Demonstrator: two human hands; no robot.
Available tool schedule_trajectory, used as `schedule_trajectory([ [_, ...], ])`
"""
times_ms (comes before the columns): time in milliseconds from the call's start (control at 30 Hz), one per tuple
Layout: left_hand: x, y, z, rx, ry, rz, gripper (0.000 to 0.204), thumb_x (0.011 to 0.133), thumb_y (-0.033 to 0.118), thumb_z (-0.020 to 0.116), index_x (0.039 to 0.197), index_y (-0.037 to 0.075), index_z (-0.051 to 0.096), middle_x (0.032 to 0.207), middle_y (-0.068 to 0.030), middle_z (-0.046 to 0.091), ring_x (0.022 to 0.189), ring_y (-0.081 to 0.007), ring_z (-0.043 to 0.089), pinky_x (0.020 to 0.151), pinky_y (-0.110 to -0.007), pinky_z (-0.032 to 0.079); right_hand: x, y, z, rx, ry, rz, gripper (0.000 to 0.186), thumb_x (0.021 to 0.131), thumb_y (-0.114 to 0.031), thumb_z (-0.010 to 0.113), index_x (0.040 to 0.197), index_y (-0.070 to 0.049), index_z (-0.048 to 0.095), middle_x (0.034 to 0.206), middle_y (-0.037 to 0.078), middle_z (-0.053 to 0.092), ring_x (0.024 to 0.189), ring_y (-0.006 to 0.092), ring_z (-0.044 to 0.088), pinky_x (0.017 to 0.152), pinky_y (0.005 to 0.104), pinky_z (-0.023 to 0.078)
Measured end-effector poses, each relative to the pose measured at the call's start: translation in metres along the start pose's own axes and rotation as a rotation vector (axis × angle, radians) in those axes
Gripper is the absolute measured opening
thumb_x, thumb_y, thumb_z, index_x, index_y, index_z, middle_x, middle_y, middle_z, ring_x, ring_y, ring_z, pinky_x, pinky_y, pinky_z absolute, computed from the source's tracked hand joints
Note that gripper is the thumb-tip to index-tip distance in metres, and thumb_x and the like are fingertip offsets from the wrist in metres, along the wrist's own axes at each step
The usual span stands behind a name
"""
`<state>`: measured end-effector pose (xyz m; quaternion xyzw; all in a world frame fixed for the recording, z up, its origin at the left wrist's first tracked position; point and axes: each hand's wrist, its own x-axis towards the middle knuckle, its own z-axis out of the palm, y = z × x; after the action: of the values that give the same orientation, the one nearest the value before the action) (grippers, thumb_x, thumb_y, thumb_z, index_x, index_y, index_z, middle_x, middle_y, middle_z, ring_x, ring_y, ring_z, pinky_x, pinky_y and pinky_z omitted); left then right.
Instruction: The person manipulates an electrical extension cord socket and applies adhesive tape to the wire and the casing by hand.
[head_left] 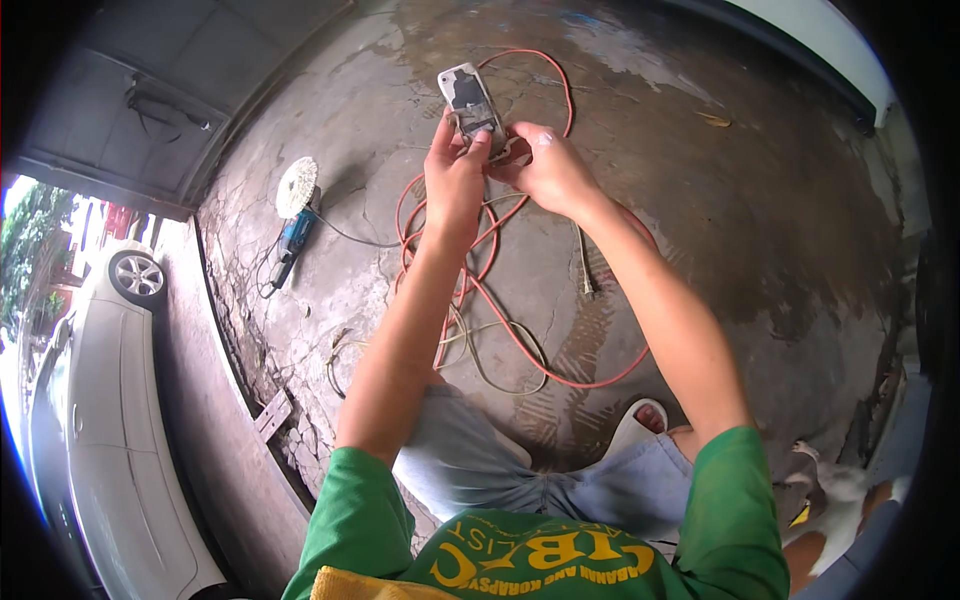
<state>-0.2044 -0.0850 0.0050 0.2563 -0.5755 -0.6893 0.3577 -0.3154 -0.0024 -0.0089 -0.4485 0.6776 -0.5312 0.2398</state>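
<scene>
Held out in front of me is a smartphone [470, 92], its back facing me, with a dark, patchy, worn-looking surface and a light edge. My left hand [457, 170] grips its lower left part, the thumb lying across the back. At the phone's lower right corner, the bent fingers of my right hand [550, 165] are closed on its edge. A thin pale strip shows by those fingers; I cannot tell whether it belongs to the phone's cover. The right fingertips are partly hidden behind the phone.
An orange extension cord [590, 384] lies looped on the cracked concrete floor below my hands, tangled with a pale cord [583, 262]. To the left rests a blue angle grinder [293, 240] with a white round pad [297, 187]. A white car [125, 420] stands beyond the raised edge.
</scene>
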Motion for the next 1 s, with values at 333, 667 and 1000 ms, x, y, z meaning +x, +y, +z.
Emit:
schedule_trajectory([
  [333,-0.003,0.005,0.003,0.171,0.106,0.122,0.046,0.089,0.014,0.072,0.126,0.001,0.048,0.112,-0.0116,0.063,0.099,-0.0168,0.061,0.084,-0.030,0.050,-0.008,-0.006,0.006,-0.302,0.359,-0.160,0.026,0.080,-0.001,0.062,0.104,-0.010,0.060,0.093,0.010,0.070,0.087,0.0321,0.068,0.070,0.0435,0.052],
  [667,0.001,0.006,0.001,-0.051,0.046,0.180,0.046,0.085,0.005,0.074,0.125,0.002,0.051,0.116,-0.0112,0.063,0.100,-0.0166,0.061,0.085,-0.030,0.053,0.002,0.003,0.004,-0.081,0.360,-0.229,0.024,0.081,0.002,0.063,0.102,-0.009,0.060,0.091,0.010,0.070,0.083,0.0314,0.068,0.069,0.0409,0.052],
  [1000,0.004,0.008,0.001,-0.147,0.064,0.165,0.054,0.085,0.010,0.077,0.129,0.001,0.047,0.115,-0.0104,0.063,0.100,-0.0162,0.062,0.081,-0.030,0.055,-0.001,-0.011,-0.003,0.018,0.331,-0.229,0.023,0.080,-0.001,0.067,0.102,-0.006,0.062,0.090,0.011,0.071,0.079,0.0290,0.069,0.069,0.0388,0.053],
])
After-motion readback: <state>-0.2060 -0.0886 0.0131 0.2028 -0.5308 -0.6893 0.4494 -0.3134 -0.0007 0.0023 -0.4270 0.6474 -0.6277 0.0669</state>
